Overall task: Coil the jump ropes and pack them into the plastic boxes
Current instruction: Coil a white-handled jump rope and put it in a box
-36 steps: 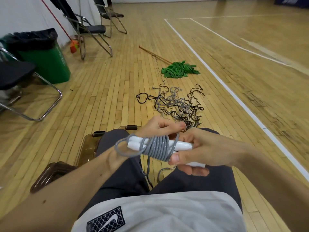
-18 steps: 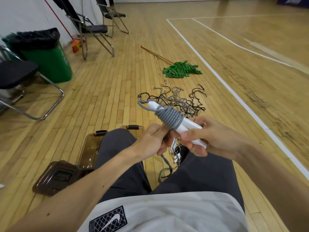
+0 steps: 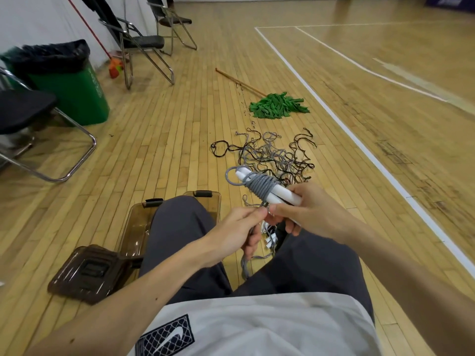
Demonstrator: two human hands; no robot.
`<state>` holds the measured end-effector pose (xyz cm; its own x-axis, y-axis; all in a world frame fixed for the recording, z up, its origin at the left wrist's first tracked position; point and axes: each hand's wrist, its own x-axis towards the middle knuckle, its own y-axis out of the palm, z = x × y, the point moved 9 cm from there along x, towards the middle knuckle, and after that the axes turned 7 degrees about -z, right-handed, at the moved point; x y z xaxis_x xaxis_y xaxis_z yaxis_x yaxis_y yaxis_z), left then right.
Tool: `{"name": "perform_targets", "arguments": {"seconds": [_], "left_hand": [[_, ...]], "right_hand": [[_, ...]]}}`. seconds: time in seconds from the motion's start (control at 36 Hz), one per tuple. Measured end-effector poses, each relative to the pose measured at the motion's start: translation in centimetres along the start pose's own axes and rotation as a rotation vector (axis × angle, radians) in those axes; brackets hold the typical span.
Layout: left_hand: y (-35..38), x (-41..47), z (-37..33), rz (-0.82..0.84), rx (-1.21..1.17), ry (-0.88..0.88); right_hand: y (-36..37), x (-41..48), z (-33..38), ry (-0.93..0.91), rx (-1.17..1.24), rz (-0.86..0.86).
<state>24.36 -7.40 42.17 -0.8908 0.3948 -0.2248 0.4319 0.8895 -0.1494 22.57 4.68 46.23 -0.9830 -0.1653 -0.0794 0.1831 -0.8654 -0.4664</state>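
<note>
Handles of white plastic, paired side by side and bound with tight turns of grey cord, make up the jump rope bundle (image 3: pixel 259 187), held in the air above the gap between the person's knees. Its long axis slants from near right to far left. The free end, with a small cord loop, points up and away toward the tangled pile of grey and black ropes (image 3: pixel 272 155) on the wooden floor (image 3: pixel 167 150). The right hand (image 3: pixel 311 211) curls its fingers round the near end of the handles. The left hand (image 3: pixel 232 231), just below it, pinches the loose grey cord tail (image 3: pixel 245 268), which hangs between the legs. A brown translucent plastic box (image 3: pixel 129 227) stands open on the floor under the left knee, with its dark brown lid (image 3: pixel 90 273) at the box's near end.
</note>
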Motion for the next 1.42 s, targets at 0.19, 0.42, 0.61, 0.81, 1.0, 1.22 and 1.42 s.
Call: {"name": "perform_targets", "arguments": {"seconds": [0.19,0.42,0.61,0.81,1.0,1.22,1.42], "left_hand": [[-0.4,-0.1,-0.1,-0.032,0.123,-0.004],[-0.4,-0.7,0.1,-0.08,0.512,0.103],[-0.3,-1.7,-4.0,-0.002,1.172,0.354],[-0.1,-1.8,-8.1,0.139,1.333,0.615],[-1.0,-0.6,-11.5,0.149,1.063,0.683],[-2.2,0.8,-10.7,0.184,0.642,0.442],[-2.1,1.4,-7.3,0.253,0.293,0.24]], "right_hand": [[-1.3,1.0,-1.1,-0.039,-0.155,-0.17],[-2.2,1.8,-3.4,0.002,-0.276,-0.228],[-0.5,1.8,-4.6,0.171,-0.37,0.014],[3.0,-0.6,-3.9,0.251,-0.433,0.392],[3.2,-2.1,0.6,0.118,-0.444,0.501],[3.1,-3.6,2.5,0.044,-0.35,0.566],[3.5,-4.2,2.6,0.011,-0.211,0.599]]}}
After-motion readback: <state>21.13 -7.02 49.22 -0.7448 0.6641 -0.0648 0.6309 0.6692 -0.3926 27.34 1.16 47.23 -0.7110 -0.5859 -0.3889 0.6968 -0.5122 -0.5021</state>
